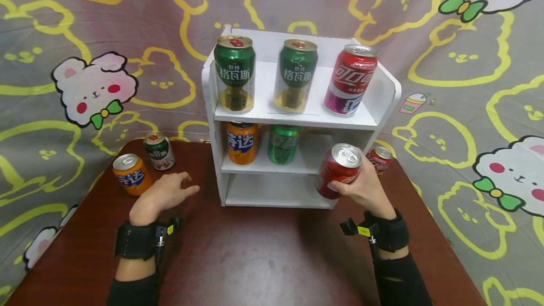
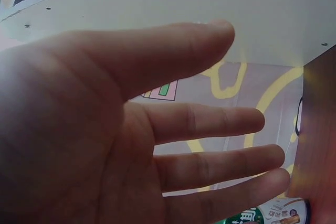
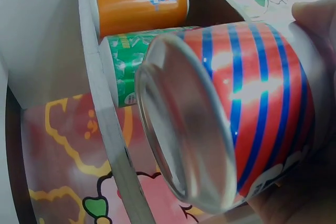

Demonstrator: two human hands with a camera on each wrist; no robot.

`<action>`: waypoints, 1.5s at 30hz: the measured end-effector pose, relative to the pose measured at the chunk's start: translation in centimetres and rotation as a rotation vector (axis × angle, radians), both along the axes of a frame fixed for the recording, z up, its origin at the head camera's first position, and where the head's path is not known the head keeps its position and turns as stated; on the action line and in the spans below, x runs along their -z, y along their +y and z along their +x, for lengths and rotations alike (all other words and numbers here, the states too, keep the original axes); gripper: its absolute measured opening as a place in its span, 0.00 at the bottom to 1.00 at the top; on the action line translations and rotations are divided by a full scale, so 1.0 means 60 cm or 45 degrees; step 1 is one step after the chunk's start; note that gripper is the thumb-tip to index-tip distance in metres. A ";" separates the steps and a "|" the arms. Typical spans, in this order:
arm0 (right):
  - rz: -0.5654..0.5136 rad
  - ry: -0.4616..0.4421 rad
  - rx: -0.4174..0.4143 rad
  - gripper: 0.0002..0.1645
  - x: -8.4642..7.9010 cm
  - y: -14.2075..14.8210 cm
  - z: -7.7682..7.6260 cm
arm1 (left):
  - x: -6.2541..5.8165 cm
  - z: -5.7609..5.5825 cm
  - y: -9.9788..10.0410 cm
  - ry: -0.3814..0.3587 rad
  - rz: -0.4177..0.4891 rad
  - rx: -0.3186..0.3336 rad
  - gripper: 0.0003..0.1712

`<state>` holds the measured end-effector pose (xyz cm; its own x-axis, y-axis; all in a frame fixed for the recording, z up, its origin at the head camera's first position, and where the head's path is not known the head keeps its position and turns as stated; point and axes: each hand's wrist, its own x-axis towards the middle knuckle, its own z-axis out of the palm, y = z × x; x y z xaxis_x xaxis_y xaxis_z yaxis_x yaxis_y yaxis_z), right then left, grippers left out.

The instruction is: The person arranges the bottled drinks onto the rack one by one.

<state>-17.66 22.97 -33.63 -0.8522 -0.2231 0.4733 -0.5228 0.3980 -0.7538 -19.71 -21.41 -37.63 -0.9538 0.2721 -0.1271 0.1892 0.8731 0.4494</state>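
Observation:
My right hand [image 1: 366,187] grips a red cola can [image 1: 345,166] in front of the right part of the white shelf's [image 1: 272,168] middle level. In the right wrist view, the base and striped red-and-blue side of this can [image 3: 257,103] are turned to the camera. Over the table on the left, my left hand [image 1: 163,196] holds nothing, its fingers extended in the left wrist view. Near it stand an orange soda can [image 1: 135,178] and a green-topped can [image 1: 160,152]. An orange can [image 1: 242,143] and a green can [image 1: 284,144] occupy the middle level.
On the top level are two green-and-gold cans [image 1: 234,74] [image 1: 296,75] and a red-and-purple cola can [image 1: 352,79]. Another red can [image 1: 380,158] stands on the brown table [image 1: 255,259], right of the shelf. A patterned cloth [image 1: 170,79] hangs behind.

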 end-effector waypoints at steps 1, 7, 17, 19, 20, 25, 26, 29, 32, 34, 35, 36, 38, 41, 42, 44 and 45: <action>0.000 -0.005 0.005 0.41 0.000 -0.002 -0.003 | 0.000 0.000 0.000 -0.002 0.002 0.001 0.32; 0.004 -0.025 0.003 0.41 -0.002 -0.012 -0.019 | 0.002 -0.003 0.000 -0.008 0.007 -0.002 0.32; 0.011 -0.051 0.063 0.39 0.004 -0.020 -0.043 | 0.003 -0.009 -0.005 -0.004 0.016 -0.001 0.32; 0.012 -0.059 0.081 0.39 0.006 -0.021 -0.047 | 0.003 -0.010 -0.005 -0.008 0.015 0.003 0.32; 0.009 -0.067 0.086 0.40 0.007 -0.021 -0.048 | 0.003 -0.010 -0.006 -0.008 0.013 0.003 0.32; -0.039 -0.151 0.096 0.42 0.004 -0.024 -0.053 | 0.003 -0.011 -0.005 0.008 0.000 0.002 0.32; -0.045 -0.170 0.096 0.43 0.004 -0.025 -0.054 | 0.004 -0.010 -0.005 0.010 -0.002 0.006 0.32; -0.052 -0.226 0.104 0.46 0.003 -0.026 -0.057 | 0.006 -0.009 -0.005 0.008 -0.002 0.003 0.31; -0.048 -0.266 0.104 0.47 0.004 -0.027 -0.060 | 0.007 -0.008 -0.005 0.004 0.002 0.000 0.31; -0.044 -0.275 0.103 0.46 0.005 -0.027 -0.063 | 0.008 -0.008 -0.006 0.005 0.008 -0.005 0.31; -0.035 -0.275 0.104 0.45 0.007 -0.027 -0.063 | 0.009 -0.008 -0.006 0.004 0.010 -0.006 0.31; -0.023 -0.276 0.105 0.44 0.008 -0.027 -0.063 | 0.009 -0.008 -0.006 0.004 0.011 -0.006 0.31; -0.008 -0.273 0.090 0.42 0.013 -0.026 -0.063 | 0.010 -0.008 -0.007 0.002 0.010 -0.005 0.31; -0.009 -0.258 0.055 0.39 0.015 -0.029 -0.057 | 0.011 -0.008 -0.007 -0.004 0.010 -0.003 0.32; -0.025 -0.257 0.036 0.39 0.017 -0.030 -0.057 | 0.011 -0.008 -0.007 -0.005 0.011 -0.003 0.31; -0.061 -0.262 0.002 0.40 0.019 -0.031 -0.057 | 0.011 -0.008 -0.007 -0.011 0.014 -0.007 0.32; -0.068 -0.267 -0.006 0.41 0.020 -0.031 -0.057 | 0.012 -0.008 -0.007 -0.013 0.016 -0.009 0.32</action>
